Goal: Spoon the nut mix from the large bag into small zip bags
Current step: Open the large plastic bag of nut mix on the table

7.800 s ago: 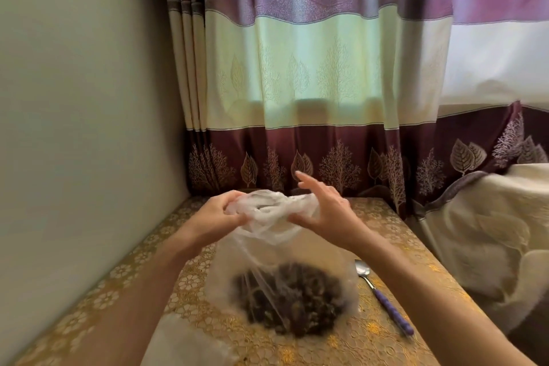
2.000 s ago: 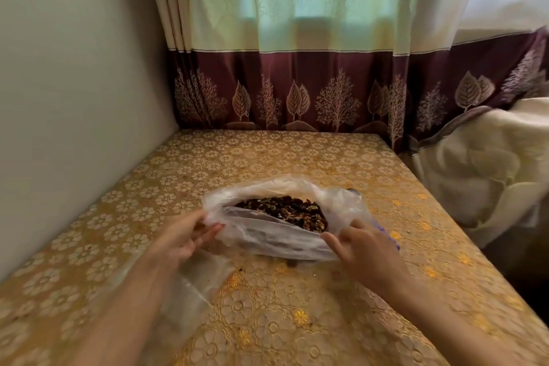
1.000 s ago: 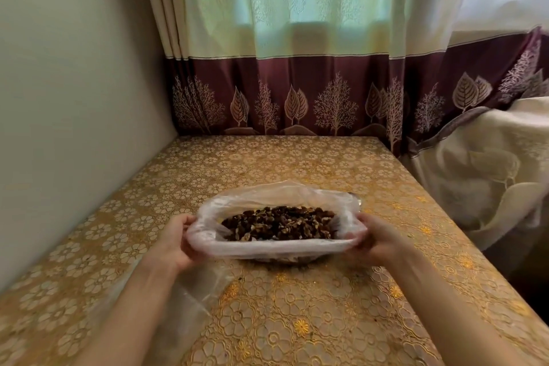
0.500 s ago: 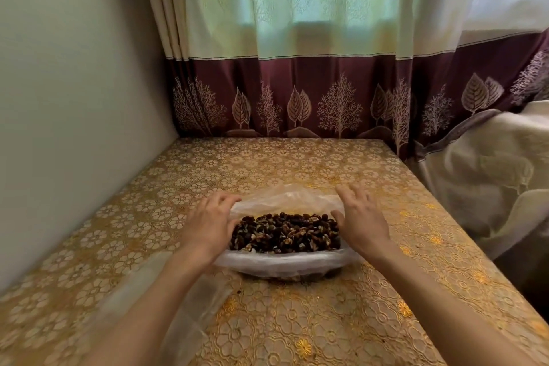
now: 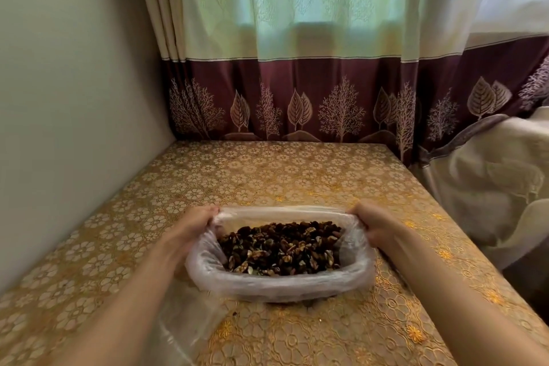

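Note:
The large clear plastic bag point(image 5: 276, 285) sits on the table with its top rolled down into a thick rim. Dark brown nut mix point(image 5: 279, 249) fills it and lies exposed. My left hand point(image 5: 190, 223) grips the rim at the bag's far left corner. At the far right corner my right hand point(image 5: 377, 223) grips the rim the same way, and the far edge is stretched taut between them. Clear small zip bags point(image 5: 184, 327) lie flat under my left forearm. The spoon is hidden.
The table carries a gold floral cloth point(image 5: 282, 175). A pale wall point(image 5: 68, 98) runs along its left side and a curtain point(image 5: 312, 83) hangs behind it. A cream fabric-covered seat point(image 5: 490, 181) stands past the right edge.
My hands have shifted from the bag's sides to its far corners and pulled the rolled rim wider. The bag's mouth is broader and the nut mix more exposed.

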The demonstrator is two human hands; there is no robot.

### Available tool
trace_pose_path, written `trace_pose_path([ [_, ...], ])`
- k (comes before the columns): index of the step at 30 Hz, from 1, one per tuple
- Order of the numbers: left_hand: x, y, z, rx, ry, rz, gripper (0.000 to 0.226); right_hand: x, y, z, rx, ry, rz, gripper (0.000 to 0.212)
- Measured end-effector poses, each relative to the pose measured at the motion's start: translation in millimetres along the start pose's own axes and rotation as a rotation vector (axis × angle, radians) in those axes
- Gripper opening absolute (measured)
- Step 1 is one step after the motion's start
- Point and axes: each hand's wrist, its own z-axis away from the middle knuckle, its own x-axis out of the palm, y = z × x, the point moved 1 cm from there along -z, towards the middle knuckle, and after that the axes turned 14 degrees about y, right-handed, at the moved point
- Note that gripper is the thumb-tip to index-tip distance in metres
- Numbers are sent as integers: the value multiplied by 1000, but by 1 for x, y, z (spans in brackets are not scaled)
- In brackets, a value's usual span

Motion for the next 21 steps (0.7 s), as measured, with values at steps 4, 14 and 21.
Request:
trace_pose_path([
  [4, 2, -1, -6, 168, 107, -252, 24, 3, 2, -1, -133, 82, 169, 32],
  [14, -13, -5, 12, 588, 319, -995, 51, -3, 31, 27, -659, 475, 1146, 68],
  [21, -18, -28, 20, 492, 271, -634, 28, -4, 46, 14, -589, 375, 659, 29],
])
